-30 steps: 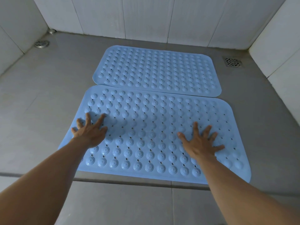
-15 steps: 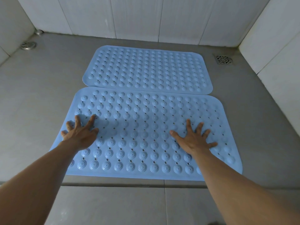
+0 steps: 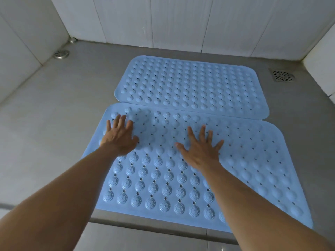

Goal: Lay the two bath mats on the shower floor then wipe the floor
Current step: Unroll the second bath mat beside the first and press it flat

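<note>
Two light blue bath mats with round bumps and small holes lie flat on the grey shower floor (image 3: pixel 54 109). The far mat (image 3: pixel 190 84) lies near the back wall. The near mat (image 3: pixel 253 160) lies in front of it, its far edge touching or slightly overlapping the far mat. My left hand (image 3: pixel 120 135) rests palm down with fingers spread near the near mat's far left corner. My right hand (image 3: pixel 200 147) lies flat with fingers spread on the middle of the same mat. Neither hand holds anything.
White tiled walls enclose the floor at the back, left and right. A round metal drain (image 3: pixel 61 54) sits at the back left and a square grated drain (image 3: pixel 282 76) at the back right. A low step edge (image 3: pixel 145 225) runs under the near mat's front edge.
Both hands have slid forward over the near mat toward its far edge, and the right hand has moved left to the middle. The view has shifted right.
</note>
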### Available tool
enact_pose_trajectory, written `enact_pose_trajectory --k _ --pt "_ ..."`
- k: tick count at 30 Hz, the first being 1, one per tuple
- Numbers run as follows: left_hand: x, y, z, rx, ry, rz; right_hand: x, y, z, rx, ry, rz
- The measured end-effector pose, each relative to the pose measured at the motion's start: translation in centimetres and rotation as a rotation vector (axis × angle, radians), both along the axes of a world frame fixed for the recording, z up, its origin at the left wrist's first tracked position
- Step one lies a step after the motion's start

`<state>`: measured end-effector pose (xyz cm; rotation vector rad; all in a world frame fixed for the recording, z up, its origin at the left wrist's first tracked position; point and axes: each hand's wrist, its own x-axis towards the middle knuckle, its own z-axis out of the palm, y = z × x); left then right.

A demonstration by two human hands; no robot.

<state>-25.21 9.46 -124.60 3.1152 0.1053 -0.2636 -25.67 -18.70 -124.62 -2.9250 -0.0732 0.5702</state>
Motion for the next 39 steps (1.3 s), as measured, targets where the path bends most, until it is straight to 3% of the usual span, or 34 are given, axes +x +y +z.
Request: enact_pose_trajectory --k 2,4,9,14,19,26,39 --pt "1.0 1.7 -1.0 -0.109 0.055 0.010 2.1 2.5 -0.3 -0.011 -0.017 0.070" --pt "1.3 3.0 -1.9 -0.098 0.069 0.023 3.9 4.7 -0.6 -0.016 -0.030 0.128" --pt "3.2 4.2 -2.4 -0.037 -0.146 -0.107 6.1 8.0 -1.9 -0.023 -0.066 0.208" --pt "4.1 4.1 -3.3 -0.156 -0.044 -0.064 6.4 8.2 -2.8 -0.014 -0.126 0.197" --pt "5.8 3.3 -2.9 -0.091 -0.047 -0.010 6.7 8.6 -2.6 -0.025 -0.104 0.137" --pt "6.5 3.4 -3.6 -0.138 -0.079 -0.144 6.8 8.7 -2.5 -0.017 -0.109 0.127" --pt "6.6 3.1 -2.6 -0.050 0.027 -0.155 7.3 8.0 -1.6 0.061 0.015 0.160"
